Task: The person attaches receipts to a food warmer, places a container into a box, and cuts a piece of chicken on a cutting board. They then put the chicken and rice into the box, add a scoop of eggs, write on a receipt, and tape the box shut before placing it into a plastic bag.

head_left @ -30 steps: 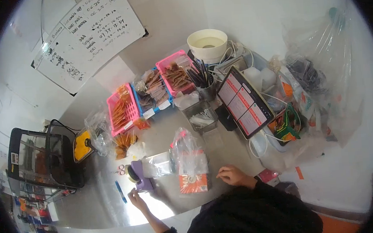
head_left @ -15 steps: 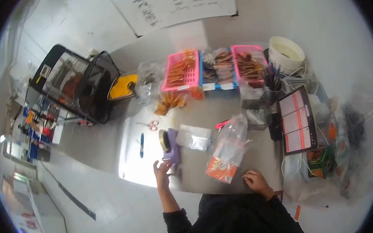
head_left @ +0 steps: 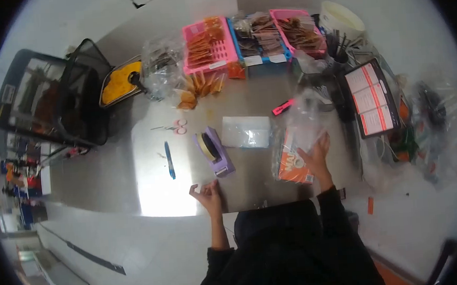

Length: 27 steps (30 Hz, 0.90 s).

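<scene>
My left hand (head_left: 209, 196) is at the table's front edge, its fingers apart and curved, just below the purple tape dispenser (head_left: 222, 152). Nothing shows between those fingers. Farther right, my right hand (head_left: 318, 160) rests with spread fingers on the right side of a clear plastic bag (head_left: 304, 110) and an orange-and-white packet (head_left: 292, 164) in it. A white packet in clear film (head_left: 246, 131) lies between the dispenser and the bag. The pink marker (head_left: 282, 107) is behind the bag. To the left are a blue pen (head_left: 170, 160) and red-handled scissors (head_left: 179, 127).
Pink baskets (head_left: 227, 49) (head_left: 278, 16) and a blue basket (head_left: 241, 52) hold small packets along the back. A yellow-filled tray (head_left: 121, 83) and black rack (head_left: 80, 100) stand left. A tablet (head_left: 372, 99), a pen cup (head_left: 338, 55) and a white bucket (head_left: 342, 17) are at the right.
My right hand has moved from the table edge onto the bagged orange packet, its fingers now spread. My left hand stays near the dispenser. The camera view has shifted.
</scene>
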Motion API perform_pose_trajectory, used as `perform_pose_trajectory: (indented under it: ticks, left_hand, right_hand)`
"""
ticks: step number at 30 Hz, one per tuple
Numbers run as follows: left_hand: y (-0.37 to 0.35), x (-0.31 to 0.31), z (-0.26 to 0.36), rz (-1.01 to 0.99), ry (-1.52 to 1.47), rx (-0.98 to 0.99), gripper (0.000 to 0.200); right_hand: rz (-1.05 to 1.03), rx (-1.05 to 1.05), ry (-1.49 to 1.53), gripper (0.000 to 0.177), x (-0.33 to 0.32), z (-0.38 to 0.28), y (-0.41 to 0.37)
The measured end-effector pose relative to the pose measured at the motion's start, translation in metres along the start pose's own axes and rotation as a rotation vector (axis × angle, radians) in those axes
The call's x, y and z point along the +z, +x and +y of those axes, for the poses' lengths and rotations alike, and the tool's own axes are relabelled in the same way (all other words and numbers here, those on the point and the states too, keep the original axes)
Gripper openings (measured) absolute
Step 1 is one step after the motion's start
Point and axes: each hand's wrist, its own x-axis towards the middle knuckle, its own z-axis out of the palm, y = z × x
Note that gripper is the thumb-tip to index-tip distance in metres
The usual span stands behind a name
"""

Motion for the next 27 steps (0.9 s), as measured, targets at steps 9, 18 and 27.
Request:
perform_pose_trajectory:
  ticks: [9,18,27]
  left_hand:
    - [-0.011,0.021,0.073,-0.334,0.058,0.64,0.047]
    - [-0.08,0.128,0.104,-1.611,-0.444,-0.271,0.092]
    - [-0.237,0.051,0.071,-2.621,-0.177,0.187,0.086]
  right_hand:
    - [0.653,0.679,1.101,0.027,-0.002,-0.032,-0.019]
    - [1.129,0.563,1.562,0.041,-0.096,-0.122,-0.138]
    - [0.519,0.826,-0.472,0.041,-0.262,-0.289,-0.307]
